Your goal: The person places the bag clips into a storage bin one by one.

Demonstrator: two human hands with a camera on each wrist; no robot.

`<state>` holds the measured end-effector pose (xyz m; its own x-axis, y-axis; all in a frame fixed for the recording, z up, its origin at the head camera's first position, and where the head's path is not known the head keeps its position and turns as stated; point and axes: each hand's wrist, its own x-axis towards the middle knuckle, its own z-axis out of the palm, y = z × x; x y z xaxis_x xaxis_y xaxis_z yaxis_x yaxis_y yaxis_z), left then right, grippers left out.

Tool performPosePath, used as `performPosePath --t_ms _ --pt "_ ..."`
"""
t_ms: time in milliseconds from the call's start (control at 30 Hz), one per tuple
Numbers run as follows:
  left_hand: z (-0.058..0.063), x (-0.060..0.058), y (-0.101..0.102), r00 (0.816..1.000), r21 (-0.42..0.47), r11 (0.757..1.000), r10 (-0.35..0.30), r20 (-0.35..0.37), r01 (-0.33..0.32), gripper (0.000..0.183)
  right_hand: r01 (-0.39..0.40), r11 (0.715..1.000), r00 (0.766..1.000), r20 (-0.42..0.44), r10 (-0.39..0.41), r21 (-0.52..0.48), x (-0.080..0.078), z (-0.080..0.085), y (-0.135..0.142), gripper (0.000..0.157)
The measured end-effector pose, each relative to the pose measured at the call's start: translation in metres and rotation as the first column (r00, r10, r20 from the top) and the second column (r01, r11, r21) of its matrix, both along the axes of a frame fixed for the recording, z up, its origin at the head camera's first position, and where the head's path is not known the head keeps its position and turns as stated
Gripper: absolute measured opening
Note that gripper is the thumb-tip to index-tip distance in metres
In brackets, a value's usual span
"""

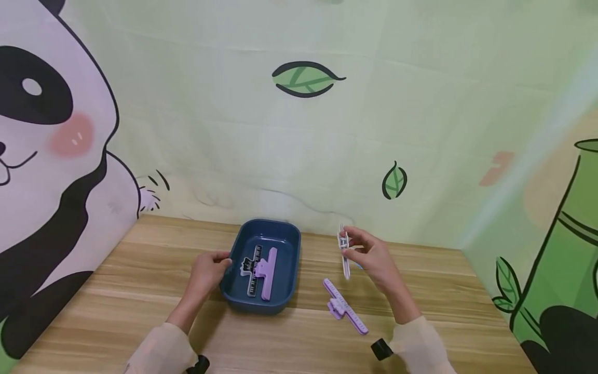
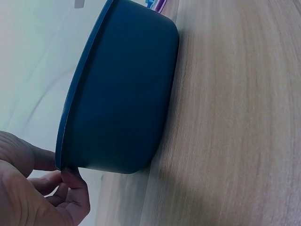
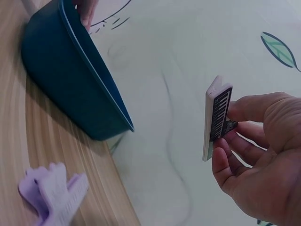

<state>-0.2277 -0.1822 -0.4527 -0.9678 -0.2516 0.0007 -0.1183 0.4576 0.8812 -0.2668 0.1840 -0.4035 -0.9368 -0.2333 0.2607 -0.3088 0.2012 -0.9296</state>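
Note:
A dark blue plastic bin [image 1: 286,265] stands on the table, and my left hand [image 1: 207,270] pinches its left rim between thumb and fingers. Inside lie a black-and-white clip [image 1: 253,290] with a piano-key pattern and a purple clip [image 1: 269,275], side by side. To the right of the bin, my right hand [image 1: 374,259] holds another clip [image 3: 219,113] up above the table, pinching it by its handles. This one is white with black piano keys on its face. A purple clip [image 1: 348,310] lies on the table below that hand.
The wooden table [image 1: 140,301] ends at a pale green cloth backdrop [image 1: 210,130] with a panda, leaves and bamboo printed on it. Something light blue [image 1: 358,266] peeks out beneath my right hand, mostly hidden.

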Motion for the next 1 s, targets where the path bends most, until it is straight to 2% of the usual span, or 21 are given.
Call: performPosePath --t_ms 467,700,900,1000 --pt "-0.002 0.001 -0.002 1.0 -0.005 1.0 0.0 -0.008 0.0 0.028 -0.075 0.997 0.997 -0.036 0.074 -0.005 -0.002 -0.006 -0.041 0.049" --pt "0.0 0.001 -0.001 1.0 -0.002 1.0 -0.002 -0.003 0.002 0.028 -0.08 0.997 0.997 -0.013 0.08 0.011 -0.002 -0.005 -0.064 0.051" --pt "0.0 0.001 0.0 1.0 0.004 1.0 -0.003 -0.003 0.003 0.028 -0.103 0.995 0.993 -0.049 0.103 0.019 -0.001 -0.005 -0.082 0.051" --pt "0.0 0.001 0.0 1.0 0.009 1.0 0.0 -0.008 0.0 0.027 -0.111 0.994 0.993 -0.039 0.111 0.006 0.0 -0.006 -0.09 0.051"
